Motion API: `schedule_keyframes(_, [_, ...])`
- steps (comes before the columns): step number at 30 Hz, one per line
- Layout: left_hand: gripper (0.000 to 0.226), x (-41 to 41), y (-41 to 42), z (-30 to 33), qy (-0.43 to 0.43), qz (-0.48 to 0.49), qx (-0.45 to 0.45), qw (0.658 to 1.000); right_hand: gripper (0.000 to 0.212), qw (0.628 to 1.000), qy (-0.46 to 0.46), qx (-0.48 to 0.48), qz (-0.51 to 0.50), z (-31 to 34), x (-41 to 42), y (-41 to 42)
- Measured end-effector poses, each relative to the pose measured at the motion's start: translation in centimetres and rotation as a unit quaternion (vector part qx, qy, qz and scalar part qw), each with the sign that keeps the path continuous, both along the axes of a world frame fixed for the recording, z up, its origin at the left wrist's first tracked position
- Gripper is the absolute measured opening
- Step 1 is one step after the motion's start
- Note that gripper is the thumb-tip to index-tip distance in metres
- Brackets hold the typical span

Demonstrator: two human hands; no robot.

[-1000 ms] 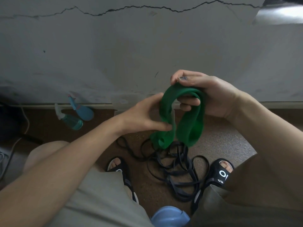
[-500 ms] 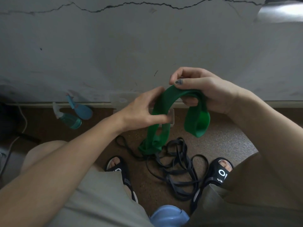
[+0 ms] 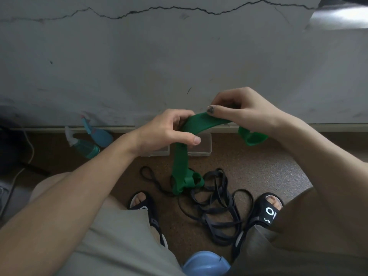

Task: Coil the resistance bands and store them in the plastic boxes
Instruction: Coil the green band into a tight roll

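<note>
The person holds a wide green resistance band (image 3: 201,123) above the floor between both hands. The left hand (image 3: 169,132) curls its fingers and thumb around the band where it bends downward; the right hand (image 3: 243,110) pinches the band's far end between thumb and fingers, a short coiled part hanging below that hand. The band's lower end rests bunched on the brown floor (image 3: 268,168), touching a tangle of thin black resistance bands (image 3: 217,208) between the feet. Two clear plastic boxes (image 3: 201,148) sit by the wall, behind the band. White lettering on the right black sandal (image 3: 268,212) reads partly "O"; the rest is illegible. Two spray bottles (image 3: 93,140) lie at left.
</note>
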State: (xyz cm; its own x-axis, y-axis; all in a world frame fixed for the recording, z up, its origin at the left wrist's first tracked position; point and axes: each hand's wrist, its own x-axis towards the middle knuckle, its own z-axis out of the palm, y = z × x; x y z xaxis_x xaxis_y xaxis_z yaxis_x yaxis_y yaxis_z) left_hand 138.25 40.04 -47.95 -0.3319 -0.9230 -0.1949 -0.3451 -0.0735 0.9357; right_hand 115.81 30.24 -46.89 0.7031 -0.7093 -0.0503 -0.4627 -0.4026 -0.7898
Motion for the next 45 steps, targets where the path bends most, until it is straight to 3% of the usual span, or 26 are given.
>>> schedule_keyframes(3, [0.039, 0.4, 0.0, -0.3, 0.043, -0.008, 0.03, 0.999, 0.035, 0.997, 0.054, -0.052, -0.002, -0.2, -0.1, 0.1])
schedule_keyframes(6, [0.052, 0.4, 0.1, -0.5, 0.089, -0.005, 0.076, 0.993, 0.037, 0.998, 0.028, -0.053, 0.001, -0.2, 0.3, 0.3])
schedule_keyframes(10, [0.031, 0.4, 0.1, -0.1, 0.135, -0.028, 0.126, 0.982, 0.044, 1.0, -0.022, -0.01, -0.017, 0.2, 0.3, 0.3])
schedule_keyframes(16, [0.023, -0.2, 0.6, 0.1, -0.007, -0.001, 0.032, 0.999, 0.051, 0.996, 0.079, -0.01, 0.047, -0.2, 0.2, 0.6])
schedule_keyframes(20, [0.027, -0.2, 0.5, -0.3, -0.072, -0.001, 0.013, 0.997, 0.039, 0.993, 0.087, 0.014, 0.073, -0.5, 0.4, 1.5])
schedule_keyframes(23, [0.026, -0.5, 0.7, -0.9, -0.122, -0.014, -0.004, 0.992, 0.028, 0.995, 0.062, 0.026, 0.078, -0.9, 1.0, 2.0])
schedule_keyframes(31, [0.053, -0.2, 0.4, -0.8, -0.136, 0.029, -0.047, 0.989, 0.037, 0.989, -0.07, 0.126, 0.022, -0.3, 0.9, 1.2])
schedule_keyframes(35, [0.048, -0.5, 0.4, -1.1, -0.118, 0.013, -0.072, 0.99, 0.035, 0.979, -0.093, 0.175, 0.038, 0.0, 0.3, 1.0])
schedule_keyframes(40, [0.037, -0.2, 0.4, -0.6, -0.123, 0.014, -0.1, 0.987, 0.032, 0.993, 0.046, 0.077, 0.074, 0.8, -0.9, -0.3])
schedule_keyframes(43, [0.036, -0.1, 0.6, -0.6, -0.144, 0.005, -0.105, 0.984, 0.018, 0.98, 0.151, 0.064, 0.117, 0.7, -1.5, -1.0])
schedule_keyframes(45, [0.038, -0.1, 0.7, -0.7, -0.15, -0.003, -0.1, 0.984, 0.02, 0.974, 0.164, 0.081, 0.132, 0.7, -1.4, -0.7])
